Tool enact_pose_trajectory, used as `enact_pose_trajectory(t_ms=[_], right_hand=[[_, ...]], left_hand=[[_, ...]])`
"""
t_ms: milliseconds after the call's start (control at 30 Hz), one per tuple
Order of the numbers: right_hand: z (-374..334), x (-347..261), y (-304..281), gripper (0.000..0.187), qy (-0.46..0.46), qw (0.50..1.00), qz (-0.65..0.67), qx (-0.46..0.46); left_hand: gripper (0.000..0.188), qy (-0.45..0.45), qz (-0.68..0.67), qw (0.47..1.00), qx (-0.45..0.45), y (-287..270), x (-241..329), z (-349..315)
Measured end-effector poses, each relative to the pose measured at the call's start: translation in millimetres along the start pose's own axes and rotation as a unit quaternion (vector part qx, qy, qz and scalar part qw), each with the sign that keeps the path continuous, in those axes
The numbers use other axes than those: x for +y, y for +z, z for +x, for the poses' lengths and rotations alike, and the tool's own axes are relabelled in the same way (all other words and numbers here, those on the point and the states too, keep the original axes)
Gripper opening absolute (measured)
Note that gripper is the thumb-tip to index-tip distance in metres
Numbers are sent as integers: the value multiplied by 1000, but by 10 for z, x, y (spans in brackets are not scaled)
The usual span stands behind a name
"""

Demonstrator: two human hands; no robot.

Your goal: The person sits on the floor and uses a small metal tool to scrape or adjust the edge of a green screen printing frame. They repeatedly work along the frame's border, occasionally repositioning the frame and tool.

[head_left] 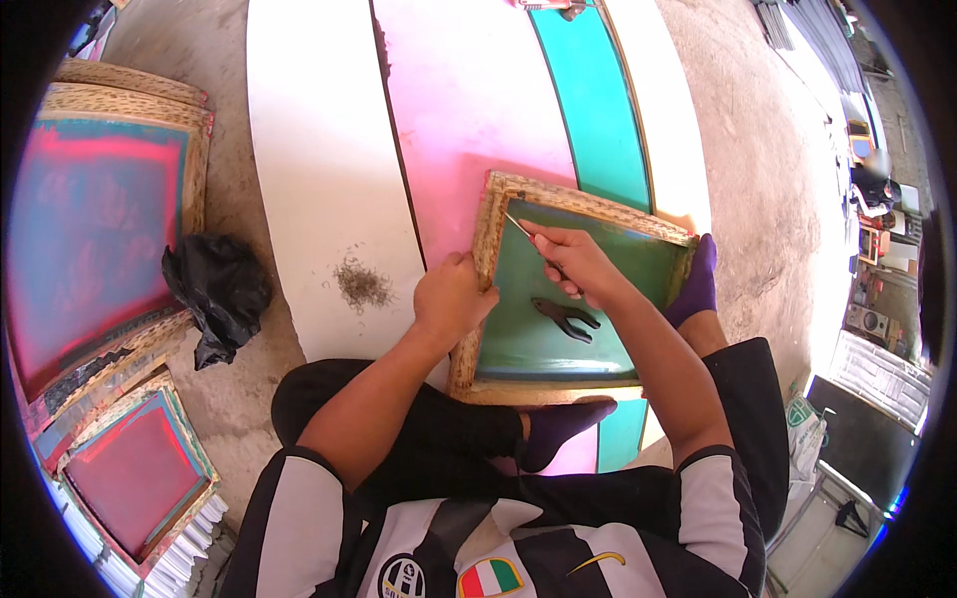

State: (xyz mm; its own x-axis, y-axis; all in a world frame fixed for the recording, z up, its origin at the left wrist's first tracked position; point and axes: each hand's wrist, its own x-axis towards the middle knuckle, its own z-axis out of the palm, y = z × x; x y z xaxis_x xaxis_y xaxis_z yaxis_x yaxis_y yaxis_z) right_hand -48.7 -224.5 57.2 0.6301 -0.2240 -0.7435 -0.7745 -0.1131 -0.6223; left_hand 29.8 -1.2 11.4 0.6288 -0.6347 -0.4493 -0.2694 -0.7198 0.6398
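A wooden screen-printing frame [486, 239] with green mesh rests before me, across the pink and teal strips and near my feet. My left hand [451, 299] is closed round the left side of this frame. Over the mesh, my right hand [576, 264] grips a thin screwdriver [525, 231] with a reddish handle. Its metal tip points at the frame's upper left inner corner; whether it touches the wood I cannot tell. Dark-handled pliers [566, 319] lie on the mesh below my right hand.
A pile of small staple-like bits [362, 285] lies on the white board [319, 199] to the left. Beyond it are a crumpled black plastic bag [217, 294] and several other framed screens [199, 169]. A tool [570, 8] sits at the far end of the teal strip.
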Motion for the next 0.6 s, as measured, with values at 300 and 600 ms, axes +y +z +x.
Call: enact_pose_trajectory(t_ms=[300, 600], right_hand=[[-210, 52, 149, 42, -158, 912, -349, 146], [-289, -154, 221, 44, -139, 777, -590, 170]], left_hand=[[50, 6, 21, 1000, -8, -84, 73, 0], [47, 19, 32, 999, 13, 6, 34, -18]])
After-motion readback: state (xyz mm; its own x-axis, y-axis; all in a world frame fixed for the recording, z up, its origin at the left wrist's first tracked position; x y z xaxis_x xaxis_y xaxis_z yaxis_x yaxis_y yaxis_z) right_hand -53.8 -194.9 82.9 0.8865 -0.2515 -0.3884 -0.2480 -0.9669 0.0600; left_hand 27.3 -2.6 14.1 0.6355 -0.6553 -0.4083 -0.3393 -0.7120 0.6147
